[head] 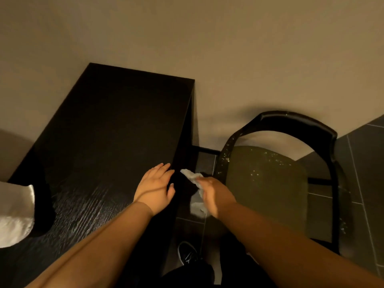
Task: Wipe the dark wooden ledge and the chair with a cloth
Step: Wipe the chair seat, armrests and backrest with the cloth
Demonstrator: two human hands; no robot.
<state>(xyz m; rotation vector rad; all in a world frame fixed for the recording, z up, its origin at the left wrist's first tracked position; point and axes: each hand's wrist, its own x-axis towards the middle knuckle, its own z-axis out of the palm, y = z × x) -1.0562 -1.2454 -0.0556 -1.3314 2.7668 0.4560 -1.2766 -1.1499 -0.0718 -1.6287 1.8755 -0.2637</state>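
Observation:
The dark wooden ledge runs from the lower left up to the wall. My left hand lies flat on it near its right edge, fingers straight. Just past that edge, my right hand grips a crumpled grey cloth, which sticks out above and below the fist, between the ledge's side and the chair. The chair stands to the right, with a black curved frame and an olive-green seat speckled with light crumbs or dust.
A white towel or fabric bundle rests on the ledge's left end. A beige wall rises behind. Dark grey floor tiles lie under and beside the chair. My black shoe stands at the ledge's foot.

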